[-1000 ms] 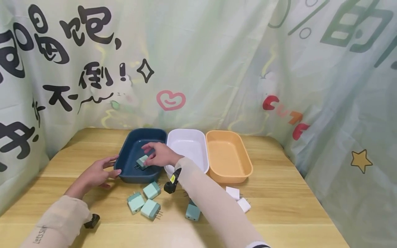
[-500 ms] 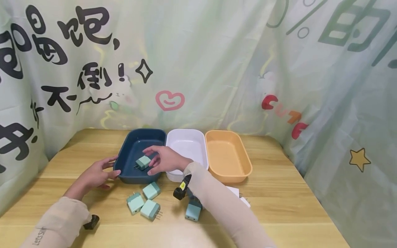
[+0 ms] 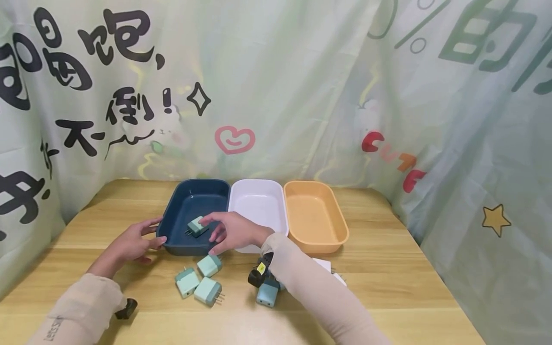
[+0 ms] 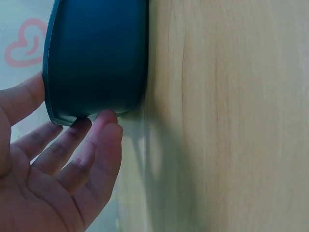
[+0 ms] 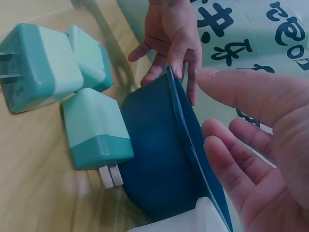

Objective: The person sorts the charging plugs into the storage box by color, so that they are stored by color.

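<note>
1. Pale green curtain (image 3: 284, 96), printed with black lettering and a pink heart, hangs behind the wood-grain counter (image 3: 388, 278).
2. I count three trays side by side: a dark blue tray (image 3: 191, 199), a white tray (image 3: 258, 203) and an orange tray (image 3: 316, 215).
3. Four mint chargers show. One mint charger (image 3: 195, 225) lies inside the dark blue tray, prongs towards its left side; three loose chargers (image 3: 208, 291) sit close together on the counter just in front.
4. At least one blue charger (image 3: 267, 293) stands farther right, and two white chargers (image 3: 322, 263) peek out past the right sleeve (image 3: 323, 297); the sleeve and wrist camera (image 3: 255, 278) hide that patch, so I can't give a full count there.
5. On the left hand (image 3: 133, 242) the grip is loose, thumb and fingers spread around the near left corner of the dark blue tray, tips resting on its outside.
6. On the right hand (image 3: 237, 229) the grip is wide, thumb well apart from the fingers. Its index fingertip is right by the mint charger; whether they touch I can't tell.
7. Both forearms reach forward from the near edge, the right one slanting across to the left, its hand level over the tray's near right side.
</note>
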Demonstrator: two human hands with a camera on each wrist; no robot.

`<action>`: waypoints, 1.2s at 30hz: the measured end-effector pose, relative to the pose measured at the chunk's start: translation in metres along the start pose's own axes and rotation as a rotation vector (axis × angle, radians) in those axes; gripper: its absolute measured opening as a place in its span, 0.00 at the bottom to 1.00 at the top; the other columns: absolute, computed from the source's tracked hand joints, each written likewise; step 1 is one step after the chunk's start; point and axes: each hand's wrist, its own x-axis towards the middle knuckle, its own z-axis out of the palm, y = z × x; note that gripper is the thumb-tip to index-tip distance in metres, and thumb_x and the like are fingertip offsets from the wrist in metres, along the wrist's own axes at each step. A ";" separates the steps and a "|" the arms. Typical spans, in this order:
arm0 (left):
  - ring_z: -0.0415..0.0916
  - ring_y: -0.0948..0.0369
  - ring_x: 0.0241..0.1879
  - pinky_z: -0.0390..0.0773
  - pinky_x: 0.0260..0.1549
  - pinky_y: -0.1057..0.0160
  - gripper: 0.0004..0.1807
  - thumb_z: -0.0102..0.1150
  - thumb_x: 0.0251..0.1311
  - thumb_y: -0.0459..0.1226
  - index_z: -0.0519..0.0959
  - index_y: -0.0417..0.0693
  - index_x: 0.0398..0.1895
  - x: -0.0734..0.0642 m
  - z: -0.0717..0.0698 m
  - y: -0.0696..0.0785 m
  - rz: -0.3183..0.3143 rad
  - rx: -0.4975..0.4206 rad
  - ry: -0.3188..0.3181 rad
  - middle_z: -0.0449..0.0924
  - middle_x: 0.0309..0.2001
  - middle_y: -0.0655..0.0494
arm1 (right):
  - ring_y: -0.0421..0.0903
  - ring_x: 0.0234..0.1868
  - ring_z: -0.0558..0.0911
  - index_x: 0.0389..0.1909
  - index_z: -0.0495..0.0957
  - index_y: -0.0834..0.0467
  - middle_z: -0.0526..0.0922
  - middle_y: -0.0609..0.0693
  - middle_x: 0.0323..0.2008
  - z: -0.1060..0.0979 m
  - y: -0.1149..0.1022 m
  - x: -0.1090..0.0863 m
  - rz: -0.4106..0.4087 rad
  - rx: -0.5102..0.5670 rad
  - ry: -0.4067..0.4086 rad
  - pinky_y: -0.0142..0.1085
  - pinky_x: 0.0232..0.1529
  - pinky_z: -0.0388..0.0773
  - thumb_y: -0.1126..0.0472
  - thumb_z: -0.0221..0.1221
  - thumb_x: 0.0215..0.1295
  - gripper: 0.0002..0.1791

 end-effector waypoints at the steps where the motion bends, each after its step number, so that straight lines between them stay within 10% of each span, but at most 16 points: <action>1: 0.78 0.45 0.47 0.82 0.32 0.52 0.44 0.60 0.66 0.41 0.45 0.37 0.76 0.000 0.000 0.000 0.001 0.000 -0.002 0.47 0.69 0.22 | 0.39 0.37 0.82 0.63 0.69 0.62 0.80 0.54 0.53 0.001 0.000 -0.001 0.002 0.000 -0.003 0.26 0.41 0.78 0.68 0.75 0.47 0.40; 10: 0.79 0.45 0.46 0.82 0.29 0.53 0.44 0.61 0.65 0.40 0.46 0.35 0.75 0.000 0.001 0.002 0.008 0.056 0.013 0.49 0.68 0.22 | 0.36 0.33 0.82 0.61 0.73 0.59 0.84 0.52 0.35 0.015 0.005 -0.014 0.018 -0.005 -0.070 0.26 0.39 0.78 0.65 0.76 0.47 0.37; 36: 0.77 0.45 0.46 0.82 0.29 0.54 0.44 0.61 0.65 0.42 0.47 0.35 0.75 0.001 0.001 0.002 0.002 0.121 0.024 0.50 0.68 0.22 | 0.30 0.30 0.79 0.57 0.76 0.51 0.81 0.38 0.27 0.041 0.007 -0.026 0.028 -0.176 -0.315 0.24 0.33 0.76 0.61 0.75 0.50 0.31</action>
